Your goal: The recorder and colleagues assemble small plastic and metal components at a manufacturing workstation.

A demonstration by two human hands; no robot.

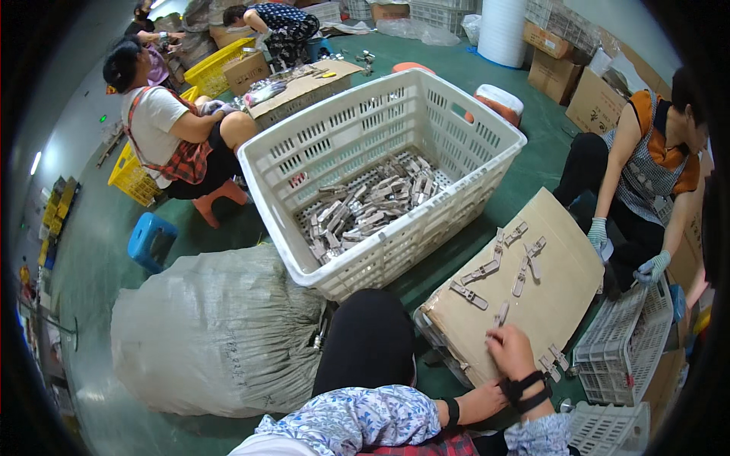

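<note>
My right hand is over the near part of a cardboard sheet, its fingers curled in a pinch. Just beyond its fingertips lies a slim metal hinge-like piece; whether they touch it, or what they hold, I cannot make out. My left hand reaches in low from the left, its fingers hidden behind my right wrist. Several similar metal pieces lie spread over the sheet, with a small pair at its right edge near my right hand.
A large white slatted crate with many metal pieces stands ahead. A bulging woven sack sits at the left. A gloved co-worker sits across the cardboard, beside a grey crate. Another person sits at the far left near a blue stool.
</note>
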